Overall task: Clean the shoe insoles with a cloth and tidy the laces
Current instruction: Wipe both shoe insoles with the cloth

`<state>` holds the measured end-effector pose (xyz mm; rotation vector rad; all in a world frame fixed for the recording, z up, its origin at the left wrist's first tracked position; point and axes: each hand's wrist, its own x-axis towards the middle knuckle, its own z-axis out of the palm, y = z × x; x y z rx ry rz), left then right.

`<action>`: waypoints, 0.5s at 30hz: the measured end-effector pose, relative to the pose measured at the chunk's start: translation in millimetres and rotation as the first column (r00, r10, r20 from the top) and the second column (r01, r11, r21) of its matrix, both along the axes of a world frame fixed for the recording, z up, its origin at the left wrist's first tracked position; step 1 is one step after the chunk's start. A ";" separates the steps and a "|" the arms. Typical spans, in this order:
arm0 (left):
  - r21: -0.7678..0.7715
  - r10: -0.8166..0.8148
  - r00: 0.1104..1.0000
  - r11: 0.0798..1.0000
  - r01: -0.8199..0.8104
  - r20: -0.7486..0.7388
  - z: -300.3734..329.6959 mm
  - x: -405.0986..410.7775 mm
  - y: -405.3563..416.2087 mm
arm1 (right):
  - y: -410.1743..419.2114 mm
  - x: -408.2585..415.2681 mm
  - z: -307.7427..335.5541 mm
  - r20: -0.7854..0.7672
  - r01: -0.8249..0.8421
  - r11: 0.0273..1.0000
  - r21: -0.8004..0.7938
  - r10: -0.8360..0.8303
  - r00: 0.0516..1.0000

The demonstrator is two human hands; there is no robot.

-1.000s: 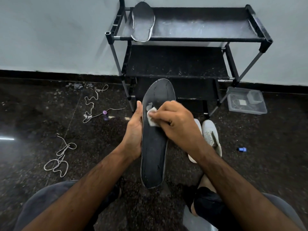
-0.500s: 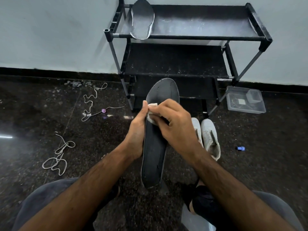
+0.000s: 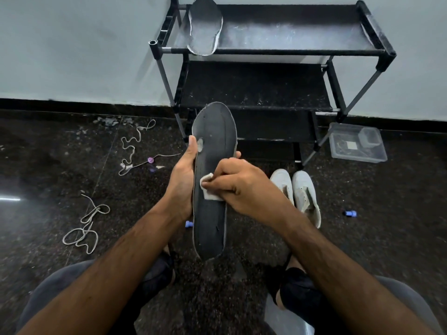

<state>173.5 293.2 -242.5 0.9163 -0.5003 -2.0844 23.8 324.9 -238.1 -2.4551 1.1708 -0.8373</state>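
**Cloth on the insole, fingers half out of sight**

The left hand (image 3: 183, 182) has most of its fingers hidden behind the long dark grey foam insole (image 3: 212, 180); only the thumb on the near edge and one fingertip at the far edge show, its grip wrapped around the insole, held upright above the dark speckled floor (image 3: 375, 238). The right hand (image 3: 244, 187) covers most of the small white cloth (image 3: 207, 187), its grip pinching it against the insole's middle. Two white lace-less shoes (image 3: 300, 192) sit partly behind the right forearm. Two white laces (image 3: 84, 226) lie loose to the left.
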 end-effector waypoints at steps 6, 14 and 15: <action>-0.074 -0.010 0.990 0.997 0.021 0.142 -0.9 -8.3 4.0 | -18.6 -25.1 0.9 0.043 0.340 0.932 -0.124 -0.338 0.940; -0.083 -0.051 0.996 0.995 0.058 0.078 2.6 -4.9 5.4 | -20.7 -30.7 -0.2 -0.050 0.262 0.956 -0.131 -0.270 0.962; -0.106 -0.056 0.997 0.993 0.061 0.052 1.9 -5.9 8.1 | -22.3 -35.1 1.3 0.003 0.358 0.924 -0.136 -0.361 0.933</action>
